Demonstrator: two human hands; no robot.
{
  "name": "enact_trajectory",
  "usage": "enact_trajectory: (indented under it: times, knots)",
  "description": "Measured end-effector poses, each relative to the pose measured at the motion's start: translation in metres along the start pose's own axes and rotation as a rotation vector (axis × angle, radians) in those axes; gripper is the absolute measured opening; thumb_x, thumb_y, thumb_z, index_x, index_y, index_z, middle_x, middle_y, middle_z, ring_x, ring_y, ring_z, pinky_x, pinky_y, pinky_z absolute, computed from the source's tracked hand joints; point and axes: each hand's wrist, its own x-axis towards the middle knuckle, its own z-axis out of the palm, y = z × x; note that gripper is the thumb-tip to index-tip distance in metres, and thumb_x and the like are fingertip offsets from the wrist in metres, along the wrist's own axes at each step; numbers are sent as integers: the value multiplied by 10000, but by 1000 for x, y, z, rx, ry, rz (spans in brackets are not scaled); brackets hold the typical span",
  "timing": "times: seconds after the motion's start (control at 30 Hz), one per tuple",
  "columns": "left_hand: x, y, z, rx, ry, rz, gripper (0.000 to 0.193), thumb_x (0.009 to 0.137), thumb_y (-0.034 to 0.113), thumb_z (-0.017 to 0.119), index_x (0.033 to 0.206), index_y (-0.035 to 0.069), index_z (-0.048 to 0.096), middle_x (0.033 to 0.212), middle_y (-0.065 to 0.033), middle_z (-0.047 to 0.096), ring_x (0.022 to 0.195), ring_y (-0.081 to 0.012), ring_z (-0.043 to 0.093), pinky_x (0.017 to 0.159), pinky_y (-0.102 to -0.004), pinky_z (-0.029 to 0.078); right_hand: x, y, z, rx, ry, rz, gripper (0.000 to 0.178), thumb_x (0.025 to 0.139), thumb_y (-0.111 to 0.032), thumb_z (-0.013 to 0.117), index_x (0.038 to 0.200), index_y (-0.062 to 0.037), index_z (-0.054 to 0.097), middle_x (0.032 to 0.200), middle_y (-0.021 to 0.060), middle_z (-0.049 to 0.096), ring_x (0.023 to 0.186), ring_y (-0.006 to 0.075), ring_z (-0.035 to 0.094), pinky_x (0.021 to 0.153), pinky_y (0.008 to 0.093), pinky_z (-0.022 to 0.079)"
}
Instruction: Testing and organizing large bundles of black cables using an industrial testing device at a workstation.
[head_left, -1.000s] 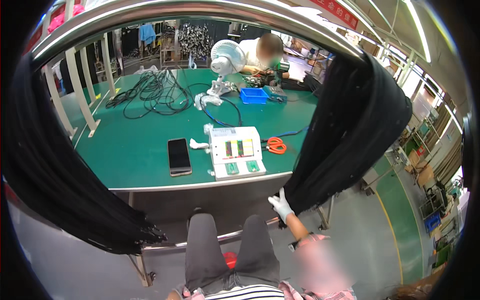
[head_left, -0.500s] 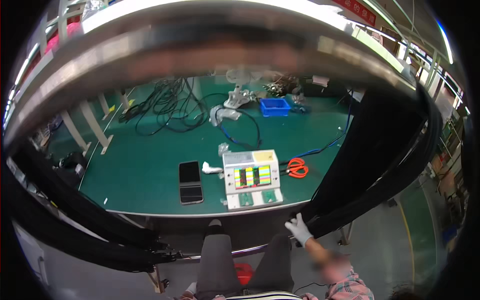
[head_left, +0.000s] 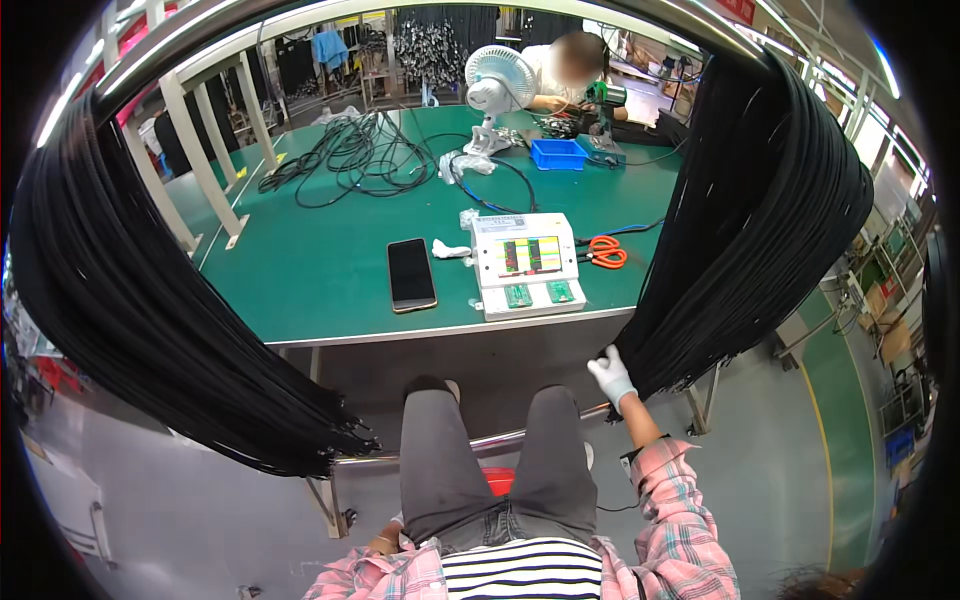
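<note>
My right hand (head_left: 612,378), in a white glove, is at the near left edge of the right-hand bundle of black cables (head_left: 752,260). Its thumb and a finger look closed on cable there, though the dark strands partly hide the fingertips. Down by my left thigh lies my left hand (head_left: 388,537), mostly hidden by my leg and sleeve. A white test device (head_left: 527,262) with a lit colour screen and two small green circuit boards stands at the table's front. To its left is a black smartphone (head_left: 412,275); orange-handled pliers (head_left: 606,252) lie on its right.
Another bundle of black cables (head_left: 170,300) hangs on the left. The green table (head_left: 330,260) carries tangled cords (head_left: 350,165), a fan (head_left: 498,85) and a blue bin (head_left: 558,154). A person (head_left: 560,75) sits behind it. A metal bar (head_left: 490,440) crosses before my knees.
My view has shifted, so the table, device and legs appear higher. The blurred overhead bar has moved to the top, revealing the person behind. My right hand stays by the right bundle.
</note>
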Motion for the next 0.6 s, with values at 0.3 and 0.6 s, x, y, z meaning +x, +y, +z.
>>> enact_trajectory:
  times: [0.3, 0.6]
  knots:
    - [32, -14, -39, 45, -46, 81, 287, 913, 301, 548, 1064, 72, 632, 998, -101, 660, 890, -262, 621, 782, -401, 506, -174, 194, 47, -362, -468, 470, 525, 863, -433, 564, 1088, 40, 611, 1019, 259, 652, 951, 352, 655, 743, 453, 507]
    - [218, -12, -154, 206, -119, 302, 296, 916, 291, 536, 1098, 78, 631, 1022, -102, 665, 911, -268, 619, 800, -402, 505, -210, 255, 60, 110, -75, 769, 455, 881, -392, 535, 1074, 8, 630, 995, 264, 648, 945, 377, 649, 749, 461, 510]
